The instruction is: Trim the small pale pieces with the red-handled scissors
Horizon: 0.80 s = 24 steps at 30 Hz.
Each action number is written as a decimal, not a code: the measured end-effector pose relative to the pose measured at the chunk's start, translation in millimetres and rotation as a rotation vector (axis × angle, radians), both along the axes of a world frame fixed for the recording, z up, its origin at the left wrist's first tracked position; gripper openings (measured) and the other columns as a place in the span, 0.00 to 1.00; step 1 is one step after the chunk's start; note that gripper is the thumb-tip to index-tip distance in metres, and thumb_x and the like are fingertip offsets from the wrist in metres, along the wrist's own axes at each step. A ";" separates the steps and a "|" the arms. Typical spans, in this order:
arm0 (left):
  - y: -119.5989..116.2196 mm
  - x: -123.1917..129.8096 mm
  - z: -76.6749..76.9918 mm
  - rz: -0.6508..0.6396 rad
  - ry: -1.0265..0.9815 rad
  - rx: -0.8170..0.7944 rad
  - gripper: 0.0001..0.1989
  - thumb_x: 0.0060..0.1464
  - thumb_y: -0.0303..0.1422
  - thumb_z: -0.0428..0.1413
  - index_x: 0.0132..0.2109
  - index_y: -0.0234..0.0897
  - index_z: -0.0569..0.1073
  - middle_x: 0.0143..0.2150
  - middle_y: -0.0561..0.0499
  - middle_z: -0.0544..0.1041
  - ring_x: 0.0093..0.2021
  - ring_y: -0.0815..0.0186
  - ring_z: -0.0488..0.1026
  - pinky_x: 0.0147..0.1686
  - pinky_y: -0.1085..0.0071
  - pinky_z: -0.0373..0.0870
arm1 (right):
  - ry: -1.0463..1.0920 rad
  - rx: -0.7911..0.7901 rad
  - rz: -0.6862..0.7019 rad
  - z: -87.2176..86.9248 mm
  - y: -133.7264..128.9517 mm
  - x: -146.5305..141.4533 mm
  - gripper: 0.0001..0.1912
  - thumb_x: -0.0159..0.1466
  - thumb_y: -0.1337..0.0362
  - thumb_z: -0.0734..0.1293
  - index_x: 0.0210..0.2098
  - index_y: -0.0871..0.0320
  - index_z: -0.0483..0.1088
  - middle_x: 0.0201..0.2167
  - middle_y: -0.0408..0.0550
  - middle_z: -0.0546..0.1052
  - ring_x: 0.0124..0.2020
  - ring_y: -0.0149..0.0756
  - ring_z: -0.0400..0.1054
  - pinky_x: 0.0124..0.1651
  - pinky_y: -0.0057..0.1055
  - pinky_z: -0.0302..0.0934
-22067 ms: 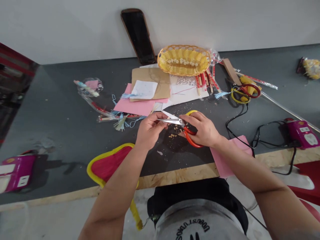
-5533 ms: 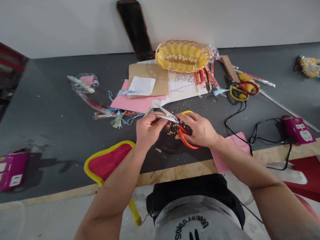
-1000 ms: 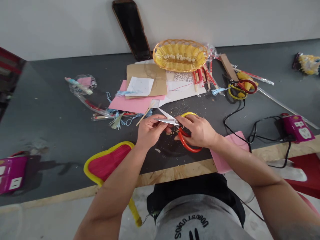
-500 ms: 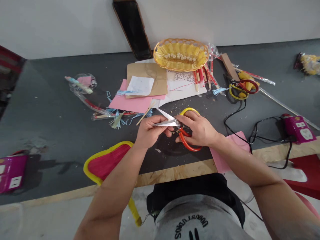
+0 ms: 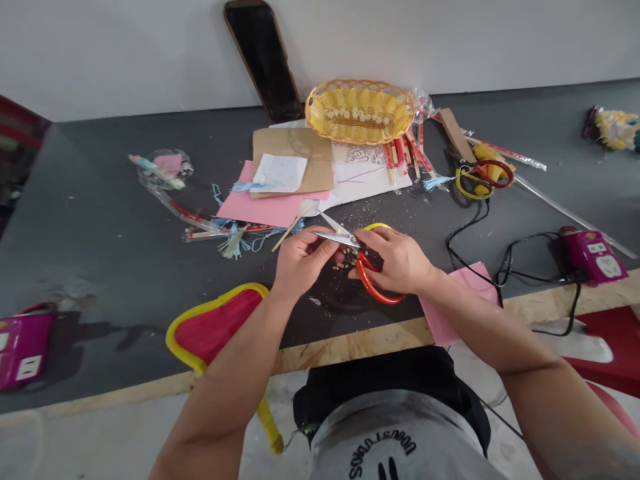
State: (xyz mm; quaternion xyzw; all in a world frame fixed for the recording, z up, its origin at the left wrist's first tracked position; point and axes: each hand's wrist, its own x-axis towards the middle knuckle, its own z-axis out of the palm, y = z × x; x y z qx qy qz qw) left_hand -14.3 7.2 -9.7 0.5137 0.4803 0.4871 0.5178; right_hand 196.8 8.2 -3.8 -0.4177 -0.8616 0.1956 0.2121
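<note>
My right hand [image 5: 400, 261] is wrapped round the handles of a pair of scissors [image 5: 345, 237], one handle yellow and the other red. The blades point left and stand apart in a narrow V. My left hand [image 5: 306, 259] is closed in a pinch right beside the blades. A tiny pale piece shows between the blades near the left fingertips, too small to name. Small tan bits [image 5: 344, 265] lie on the dark table under the scissors. Behind the left hand is a thin wooden stick [image 5: 289, 232]; whether the fingers touch it I cannot tell.
A yellow woven basket [image 5: 361, 132] holds small pale pieces. Nearby are pink paper [image 5: 265, 208], tassels [image 5: 235, 241], wrapped sticks [image 5: 400, 160], a second pair of scissors [image 5: 493, 175] and a phone [image 5: 265, 60]. A yellow-edged red shape [image 5: 215, 327] overhangs the front edge. Cords run to a purple socket box [image 5: 595, 257].
The scissor blades have come closer together and shifted slightly right. More tan bits show on the table below them. Both hands stay in nearly the same place.
</note>
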 end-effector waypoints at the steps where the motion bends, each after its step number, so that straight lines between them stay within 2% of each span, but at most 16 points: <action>1: -0.3 0.5 1.3 0.026 0.035 0.020 0.12 0.50 0.41 0.68 0.34 0.36 0.80 0.30 0.50 0.82 0.24 0.68 0.78 0.26 0.74 0.77 | 0.004 0.000 -0.012 0.1 -0.1 -0.2 0.32 0.66 0.44 0.67 0.59 0.62 0.68 0.47 0.58 0.77 0.45 0.46 0.73 0.47 0.41 0.69; 6: -3.7 2.0 6.7 0.082 0.159 0.091 0.09 0.53 0.39 0.66 0.33 0.38 0.81 0.26 0.53 0.81 0.23 0.68 0.77 0.26 0.74 0.75 | -0.010 0.023 -0.035 0.1 0.1 -0.8 0.33 0.63 0.43 0.69 0.59 0.58 0.68 0.49 0.58 0.76 0.50 0.48 0.71 0.47 0.41 0.69; 15: -6.6 2.3 7.9 0.051 0.131 0.098 0.03 0.53 0.32 0.64 0.33 0.38 0.81 0.22 0.54 0.80 0.22 0.68 0.77 0.26 0.74 0.75 | -0.008 0.058 0.007 -1.9 1.9 -1.4 0.35 0.60 0.41 0.70 0.58 0.58 0.67 0.49 0.59 0.72 0.51 0.53 0.67 0.53 0.52 0.68; 24: -5.8 -0.4 0.6 -0.001 0.055 0.059 0.07 0.54 0.37 0.64 0.34 0.38 0.81 0.25 0.52 0.81 0.24 0.66 0.78 0.27 0.71 0.77 | 0.067 0.052 0.035 -7.2 2.5 -2.3 0.37 0.61 0.37 0.67 0.59 0.57 0.65 0.48 0.57 0.72 0.51 0.51 0.67 0.55 0.52 0.68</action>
